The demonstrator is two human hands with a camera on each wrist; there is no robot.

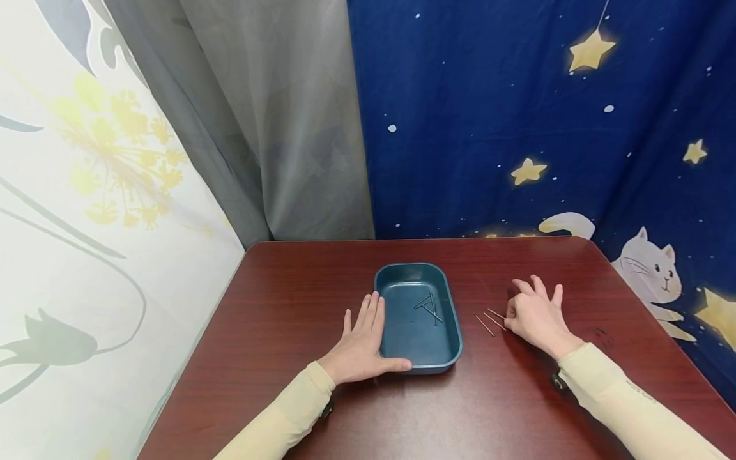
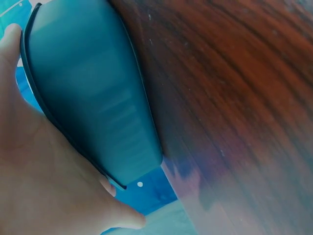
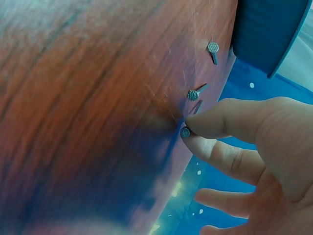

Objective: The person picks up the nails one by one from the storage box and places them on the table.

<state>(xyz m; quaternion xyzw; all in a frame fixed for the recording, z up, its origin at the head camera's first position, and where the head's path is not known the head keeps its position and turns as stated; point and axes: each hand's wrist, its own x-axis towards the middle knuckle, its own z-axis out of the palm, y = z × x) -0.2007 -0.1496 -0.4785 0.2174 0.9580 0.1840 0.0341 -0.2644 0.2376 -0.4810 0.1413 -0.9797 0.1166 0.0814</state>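
Head view, blue tray: on the table [image 1: 310, 275] in front of me, the blue tray [image 1: 409, 345] has several crossed nails [image 1: 432, 313] lying on its floor.
Head view, left side: my left hand [image 1: 361, 342] rests against the tray's near-left edge, fingers straight and thumb extended along the rim, wrapped round nothing.
Head view, right side: my right hand [image 1: 537, 316] is at the pinched nail [image 1: 496, 314]; two loose nails [image 1: 485, 325] lie beside it, between me and the tray.
Left wrist view, tray wall: I see the outer wall above the wood, my left hand along the rim with digits spread.
Right wrist view, pinch: my right thumb [image 3: 210, 121] and forefinger [image 3: 205, 149] grip the pinched nail by its head end; the two loose nails show patterned heads.
Right wrist view, slip risk: so thin a shank could, I judge, twist or drop if I pinch off-centre, and a careless knuckle could roll its neighbours.
Left wrist view, tray risk: pushing unevenly on one side might slide the tray.
Head view, writing: no brand or label reads; faint marks on my right sleeve [image 1: 627, 402] may be lettering, too blurred to be sure.
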